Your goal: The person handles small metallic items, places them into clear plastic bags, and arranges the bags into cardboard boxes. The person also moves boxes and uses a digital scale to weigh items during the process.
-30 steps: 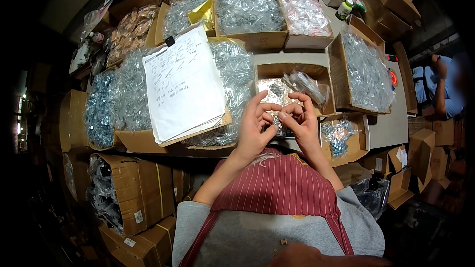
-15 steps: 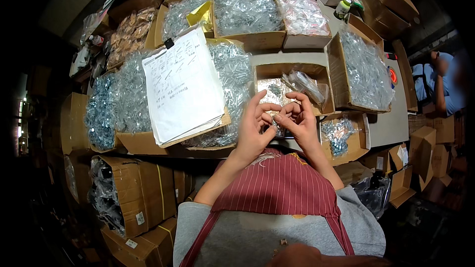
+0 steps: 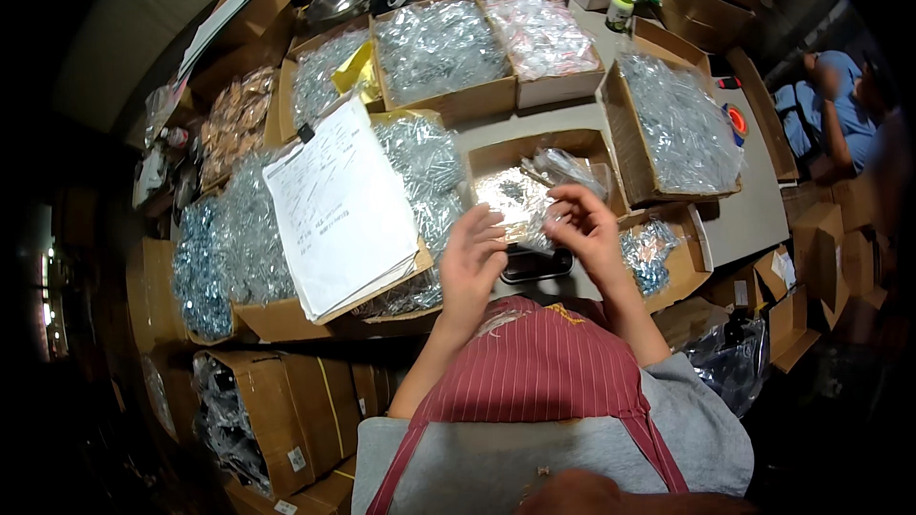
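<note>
My left hand (image 3: 472, 256) is raised in front of my apron, fingers apart and holding nothing. To its right, my right hand (image 3: 589, 232) has its thumb and fingertips pinched on what looks like a small clear plastic bag (image 3: 540, 235), blurred and partly hidden. Just beyond both hands lies a shallow cardboard box (image 3: 484, 147). Inside it are a small heap of dark bits (image 3: 513, 190), too small to name, and a clear plastic packet (image 3: 572, 168). Below the hands, at the table edge, is a black-rimmed object (image 3: 536, 264).
A clipboard with papers (image 3: 339, 215) rests on boxes of bagged hardware at left. More boxes of clear bags (image 3: 441, 43) line the back; another (image 3: 673, 124) stands at right. A smaller box (image 3: 658, 257) sits by my right wrist. Another person (image 3: 840, 110) is at far right.
My hands have drawn apart from where they met. The left fingers have opened away, and the clear bag stays at the right fingertips. The whole view has shifted slightly.
</note>
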`<control>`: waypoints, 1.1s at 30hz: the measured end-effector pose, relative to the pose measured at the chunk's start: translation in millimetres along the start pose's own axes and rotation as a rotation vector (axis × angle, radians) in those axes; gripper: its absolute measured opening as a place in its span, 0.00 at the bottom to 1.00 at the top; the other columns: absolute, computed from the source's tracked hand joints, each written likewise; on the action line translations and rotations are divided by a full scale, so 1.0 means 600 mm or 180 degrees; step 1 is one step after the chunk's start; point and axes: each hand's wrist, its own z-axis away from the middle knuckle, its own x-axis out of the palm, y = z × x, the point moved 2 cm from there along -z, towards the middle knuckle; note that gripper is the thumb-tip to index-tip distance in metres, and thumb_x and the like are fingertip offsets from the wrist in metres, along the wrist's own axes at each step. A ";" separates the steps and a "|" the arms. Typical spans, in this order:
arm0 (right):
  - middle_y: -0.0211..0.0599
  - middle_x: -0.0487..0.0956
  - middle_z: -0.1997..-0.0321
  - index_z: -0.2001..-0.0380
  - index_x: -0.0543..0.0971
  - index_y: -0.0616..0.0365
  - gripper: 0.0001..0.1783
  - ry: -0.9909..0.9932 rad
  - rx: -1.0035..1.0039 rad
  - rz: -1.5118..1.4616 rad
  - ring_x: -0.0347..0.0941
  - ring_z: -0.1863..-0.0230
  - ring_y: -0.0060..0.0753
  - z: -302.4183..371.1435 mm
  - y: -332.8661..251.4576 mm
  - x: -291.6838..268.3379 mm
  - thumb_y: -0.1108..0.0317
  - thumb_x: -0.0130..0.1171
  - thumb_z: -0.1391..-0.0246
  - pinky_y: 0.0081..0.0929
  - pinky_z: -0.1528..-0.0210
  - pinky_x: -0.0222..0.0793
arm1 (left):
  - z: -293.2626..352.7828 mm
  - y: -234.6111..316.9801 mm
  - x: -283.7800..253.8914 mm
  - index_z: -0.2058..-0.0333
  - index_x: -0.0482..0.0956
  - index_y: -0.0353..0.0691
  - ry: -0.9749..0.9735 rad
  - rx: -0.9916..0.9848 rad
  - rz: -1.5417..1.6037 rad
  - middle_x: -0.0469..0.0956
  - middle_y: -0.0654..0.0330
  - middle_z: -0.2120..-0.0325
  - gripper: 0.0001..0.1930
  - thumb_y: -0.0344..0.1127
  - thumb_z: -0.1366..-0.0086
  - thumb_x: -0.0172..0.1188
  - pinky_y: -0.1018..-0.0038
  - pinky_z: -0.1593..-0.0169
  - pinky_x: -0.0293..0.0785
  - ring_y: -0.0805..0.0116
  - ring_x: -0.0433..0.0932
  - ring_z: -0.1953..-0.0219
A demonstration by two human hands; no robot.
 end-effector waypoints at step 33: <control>0.53 0.76 0.56 0.50 0.70 0.67 0.32 -0.1645 -0.0833 0.4648 0.76 0.55 0.59 -0.188 0.122 0.004 0.71 0.66 0.62 0.46 0.54 0.75 | 0.014 -0.064 -0.028 0.43 0.69 0.33 -0.0251 -0.0159 -0.0092 0.74 0.59 0.53 0.21 0.18 0.36 0.50 0.76 0.43 0.69 0.72 0.73 0.51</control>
